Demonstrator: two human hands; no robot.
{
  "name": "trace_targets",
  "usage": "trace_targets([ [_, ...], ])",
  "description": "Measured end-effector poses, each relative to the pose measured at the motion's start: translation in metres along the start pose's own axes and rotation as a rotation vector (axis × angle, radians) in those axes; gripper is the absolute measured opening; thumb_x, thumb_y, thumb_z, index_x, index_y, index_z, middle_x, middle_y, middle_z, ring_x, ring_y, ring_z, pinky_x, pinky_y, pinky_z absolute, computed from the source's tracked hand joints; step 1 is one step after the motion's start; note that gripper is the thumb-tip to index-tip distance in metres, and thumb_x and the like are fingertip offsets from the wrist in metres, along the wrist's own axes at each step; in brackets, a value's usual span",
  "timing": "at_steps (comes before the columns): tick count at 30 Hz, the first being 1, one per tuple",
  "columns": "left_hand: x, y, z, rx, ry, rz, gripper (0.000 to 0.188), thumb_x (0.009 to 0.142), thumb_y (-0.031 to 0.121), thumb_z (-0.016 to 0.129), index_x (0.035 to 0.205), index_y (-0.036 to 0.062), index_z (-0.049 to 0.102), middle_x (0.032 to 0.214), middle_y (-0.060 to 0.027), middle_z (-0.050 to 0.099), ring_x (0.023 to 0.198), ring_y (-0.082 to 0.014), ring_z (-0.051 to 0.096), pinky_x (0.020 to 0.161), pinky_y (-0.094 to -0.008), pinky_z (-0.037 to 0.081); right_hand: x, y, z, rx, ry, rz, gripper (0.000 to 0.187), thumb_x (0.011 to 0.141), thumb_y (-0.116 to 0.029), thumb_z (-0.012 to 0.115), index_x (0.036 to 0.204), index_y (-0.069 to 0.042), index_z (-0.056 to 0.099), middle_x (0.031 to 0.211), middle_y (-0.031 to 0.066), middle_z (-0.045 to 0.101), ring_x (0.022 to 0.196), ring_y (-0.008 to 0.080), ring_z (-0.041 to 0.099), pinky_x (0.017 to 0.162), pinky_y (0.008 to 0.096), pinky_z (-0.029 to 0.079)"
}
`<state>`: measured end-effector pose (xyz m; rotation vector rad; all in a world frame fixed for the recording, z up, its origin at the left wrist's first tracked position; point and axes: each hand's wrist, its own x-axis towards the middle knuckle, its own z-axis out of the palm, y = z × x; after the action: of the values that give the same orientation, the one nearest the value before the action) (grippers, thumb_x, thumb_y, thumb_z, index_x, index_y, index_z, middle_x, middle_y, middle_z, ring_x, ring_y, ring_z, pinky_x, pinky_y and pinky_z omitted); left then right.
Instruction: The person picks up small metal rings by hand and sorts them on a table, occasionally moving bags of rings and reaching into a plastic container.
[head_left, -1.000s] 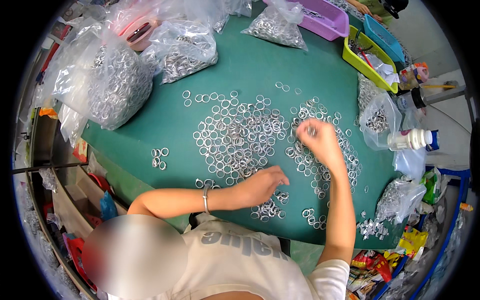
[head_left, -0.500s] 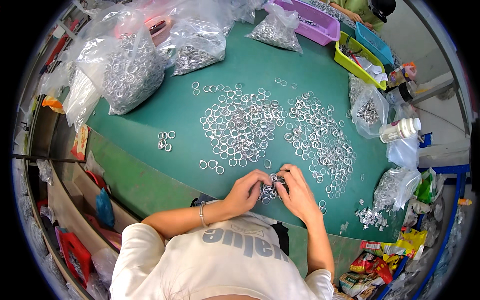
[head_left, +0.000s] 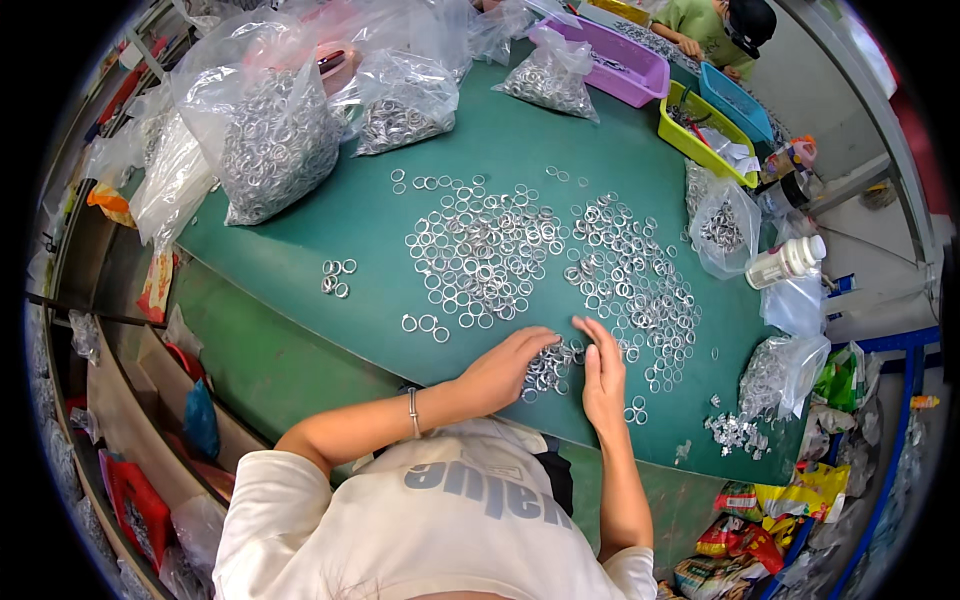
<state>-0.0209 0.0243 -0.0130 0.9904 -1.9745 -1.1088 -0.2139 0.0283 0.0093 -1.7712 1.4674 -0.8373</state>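
Note:
A small heap of silver metal rings (head_left: 550,370) lies near the front edge of the green table, between my two hands. My left hand (head_left: 508,368) rests along the heap's left side, its fingers stretched out and touching the rings. On the other side, my right hand (head_left: 603,375) stands on edge with straight fingers, its palm turned toward the heap. Neither hand grips a ring. Beyond my hands spreads a wide group of loose rings (head_left: 485,250), and a second group of rings (head_left: 645,290) lies to its right. A few rings (head_left: 635,410) sit beside my right wrist.
Clear bags of rings (head_left: 275,150) stand at the back left. Purple (head_left: 625,60) and yellow-green (head_left: 708,150) bins are at the back right, near another person (head_left: 710,35). A white bottle (head_left: 785,263) and small metal pieces (head_left: 737,435) lie along the right edge.
My fingers have gone from bent over the rings to straightened out. My right hand has turned on edge and drawn slightly off the heap, which shows more. The view has shifted slightly.

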Motion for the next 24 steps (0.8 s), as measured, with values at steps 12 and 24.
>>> trace_targets([
  [12,-0.065,0.026,-0.012,-0.472,0.125,-0.195,0.039,0.090,-0.009,0.043,0.127,-0.0003,0.048,0.130,-0.0164,0.050,0.120,-0.0318,0.051,0.099,-0.0397,0.044,-0.004,-0.014,0.033,-0.211,-0.104,-0.233,0.055,0.087,-0.032,0.063,0.134,-0.007,0.051,0.140,0.0127,0.048,0.136,0.0365,0.035,0.112,0.0541,0.022],
  [24,-0.090,-0.056,0.026,-2.356,-0.560,-0.682,0.078,0.093,0.062,0.033,0.142,0.0018,0.036,0.146,-0.0267,0.034,0.136,-0.0410,0.033,0.112,-0.0560,0.026,-0.039,-0.022,0.052,-0.353,-0.322,-0.457,0.045,0.077,-0.032,0.072,0.117,-0.013,0.064,0.137,0.0092,0.051,0.133,0.0361,0.038,0.108,0.0588,0.026],
])
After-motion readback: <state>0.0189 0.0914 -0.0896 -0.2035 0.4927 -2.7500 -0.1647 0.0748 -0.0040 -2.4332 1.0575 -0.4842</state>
